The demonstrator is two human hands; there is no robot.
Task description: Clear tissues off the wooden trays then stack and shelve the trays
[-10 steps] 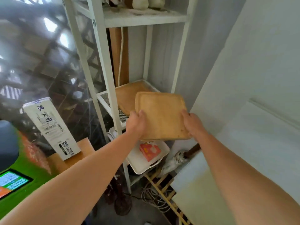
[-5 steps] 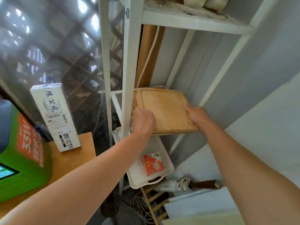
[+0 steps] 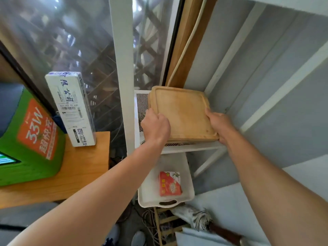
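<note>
A square wooden tray (image 3: 182, 110) with a grooved rim lies on the white mesh shelf (image 3: 142, 103) of a metal rack. Under it the edge of another wooden tray shows at the left and front. My left hand (image 3: 155, 126) grips the top tray's near left corner. Its near right corner is held by my right hand (image 3: 221, 124). No tissues are visible on the tray.
A white rack post (image 3: 122, 68) stands just left of my left hand. Below the shelf a white plastic tray (image 3: 147, 190) holds a red packet (image 3: 170, 183). A white box (image 3: 71, 109) and a green device (image 3: 30, 137) sit on a wooden table (image 3: 79, 166). A folded umbrella (image 3: 204, 221) lies below.
Both hands carried the wooden tray forward from in front of the rack onto the mesh shelf, where it now lies on top of the other tray. The camera moved closer.
</note>
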